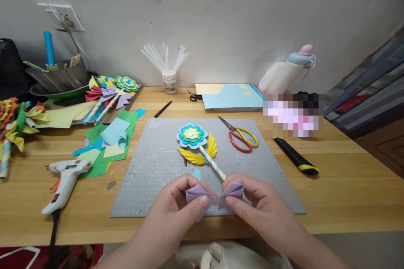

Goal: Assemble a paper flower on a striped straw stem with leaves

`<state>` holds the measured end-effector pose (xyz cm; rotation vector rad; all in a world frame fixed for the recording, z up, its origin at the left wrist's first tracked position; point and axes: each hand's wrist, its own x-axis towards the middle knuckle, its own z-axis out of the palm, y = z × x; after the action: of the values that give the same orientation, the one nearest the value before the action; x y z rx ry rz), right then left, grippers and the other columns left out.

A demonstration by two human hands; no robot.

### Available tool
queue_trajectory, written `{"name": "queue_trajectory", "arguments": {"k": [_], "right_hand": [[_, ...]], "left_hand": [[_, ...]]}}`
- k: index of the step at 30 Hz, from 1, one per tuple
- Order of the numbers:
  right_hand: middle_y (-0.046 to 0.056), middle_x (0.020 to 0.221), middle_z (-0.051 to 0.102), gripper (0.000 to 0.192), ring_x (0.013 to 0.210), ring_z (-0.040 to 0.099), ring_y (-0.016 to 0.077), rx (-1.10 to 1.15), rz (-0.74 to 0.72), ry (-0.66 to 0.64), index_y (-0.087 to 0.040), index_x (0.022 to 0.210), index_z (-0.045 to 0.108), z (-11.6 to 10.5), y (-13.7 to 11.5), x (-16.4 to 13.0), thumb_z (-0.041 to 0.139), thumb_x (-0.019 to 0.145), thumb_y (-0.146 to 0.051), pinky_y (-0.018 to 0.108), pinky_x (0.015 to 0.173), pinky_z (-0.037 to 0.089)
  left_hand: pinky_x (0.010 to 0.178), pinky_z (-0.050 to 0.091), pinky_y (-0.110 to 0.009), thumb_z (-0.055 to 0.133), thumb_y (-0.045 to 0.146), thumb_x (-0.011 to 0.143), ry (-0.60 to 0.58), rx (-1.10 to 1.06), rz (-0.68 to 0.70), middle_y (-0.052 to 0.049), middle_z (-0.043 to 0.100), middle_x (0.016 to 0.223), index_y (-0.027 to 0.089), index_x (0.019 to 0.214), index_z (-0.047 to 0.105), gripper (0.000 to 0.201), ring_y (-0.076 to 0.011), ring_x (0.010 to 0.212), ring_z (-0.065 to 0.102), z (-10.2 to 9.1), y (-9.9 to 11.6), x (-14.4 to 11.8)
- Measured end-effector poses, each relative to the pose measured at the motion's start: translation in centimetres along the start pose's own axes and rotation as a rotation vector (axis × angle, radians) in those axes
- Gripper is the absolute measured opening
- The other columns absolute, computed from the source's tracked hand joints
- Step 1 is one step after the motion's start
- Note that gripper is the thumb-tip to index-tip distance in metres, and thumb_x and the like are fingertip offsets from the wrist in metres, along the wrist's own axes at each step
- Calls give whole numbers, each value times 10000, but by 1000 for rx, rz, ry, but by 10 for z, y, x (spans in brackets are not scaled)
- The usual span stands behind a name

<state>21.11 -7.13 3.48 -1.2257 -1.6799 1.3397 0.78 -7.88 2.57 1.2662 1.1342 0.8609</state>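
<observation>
A folded purple paper bow [232, 192] is pinched between my two hands above the front of the grey cutting mat [148, 180]. My left hand [179, 208] grips its left loop with thumb and fingers, and my right hand [257, 201] grips the right loop. Just beyond them lies a paper flower [192, 135] with layered blue, green and cream petals. Its striped stem [212, 162] runs down toward my right hand, and yellow pleated leaves [193, 157] sit beside it. Scissors with red and yellow handles [241, 138] rest on the mat's right side.
A white hot glue gun [66, 183] and paper scraps [113, 138] lie left. Finished paper flowers [109, 96] sit behind. A cup of white sticks [169, 80], a black pen [163, 109] and paper sheets [232, 96] are at the back. A black-and-yellow cutter [295, 155] lies right.
</observation>
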Motion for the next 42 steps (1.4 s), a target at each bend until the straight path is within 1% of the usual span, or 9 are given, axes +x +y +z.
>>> {"name": "queue_trajectory", "arguments": {"k": [3, 7, 17, 21, 25, 31, 33, 37, 42], "right_hand": [[-5, 788, 579, 149, 743, 519, 146, 161, 64, 75, -210, 813, 632, -7, 12, 1, 622, 840, -355, 241, 669, 429], [-11, 809, 589, 131, 753, 526, 140, 332, 99, 128, -240, 851, 651, -27, 27, 4, 668, 820, -366, 239, 682, 432], [9, 754, 478, 307, 646, 490, 157, 643, 46, -305, -223, 731, 498, -41, 11, 71, 547, 794, -519, 322, 625, 459], [-11, 684, 426, 416, 549, 414, 137, 566, -10, -275, -237, 672, 400, -29, 25, 89, 388, 841, -617, 292, 530, 433], [-5, 677, 451, 483, 535, 423, 132, 490, -96, -228, -229, 667, 427, -20, 32, 89, 407, 810, -690, 281, 507, 426], [29, 869, 549, 174, 773, 540, 166, 367, -347, -48, -218, 804, 617, -17, 21, 76, 633, 833, -389, 325, 726, 467], [39, 935, 572, 43, 883, 554, 183, 176, -535, 32, -243, 865, 669, -17, 19, 71, 634, 845, -256, 348, 813, 458], [61, 1037, 579, 228, 938, 574, 209, -247, -916, 71, -284, 1013, 660, -17, 19, 61, 571, 848, -155, 398, 828, 482], [47, 1017, 601, 214, 957, 569, 208, -457, -1089, 197, -259, 964, 630, -12, 19, 54, 592, 794, -135, 455, 959, 412]], "left_hand": [[706, 495, -306, 330, 356, 959, 51, 533, 174, -84, 675, 944, 182, 1011, 591, 318, -201, 835, 632, -18, -2, 19], [838, 434, -392, 445, 151, 880, 26, 801, 246, -85, 656, 1030, 221, 981, 665, 252, -252, 966, 584, -45, -10, 45], [841, 398, -379, 482, 95, 872, -70, 1198, 367, -71, 655, 923, 210, 875, 640, 195, -239, 910, 566, -57, -15, 53], [779, 391, -394, 447, 57, 859, 45, 1240, 319, -86, 642, 876, 198, 827, 631, 233, -256, 840, 571, -67, -16, 41], [757, 422, -367, 451, 225, 919, 171, 1149, 268, -97, 631, 1007, 214, 1065, 592, 204, -260, 895, 585, -50, -6, 22], [847, 445, -304, 649, 409, 813, 253, 454, 486, -40, 588, 1112, 306, 1207, 485, 439, -223, 1006, 556, -8, 13, 5], [902, 422, -330, 713, 279, 768, 324, 551, 586, -50, 584, 1119, 291, 1163, 508, 445, -231, 1049, 538, -5, 12, 9], [848, 415, -357, 673, 102, 762, 405, 793, 804, -33, 643, 941, 269, 960, 591, 271, -212, 922, 572, -7, 4, 13], [807, 393, -385, 644, 99, 769, 510, 895, 846, -13, 699, 826, 305, 865, 651, 228, -212, 819, 604, -3, -4, 2]]}}
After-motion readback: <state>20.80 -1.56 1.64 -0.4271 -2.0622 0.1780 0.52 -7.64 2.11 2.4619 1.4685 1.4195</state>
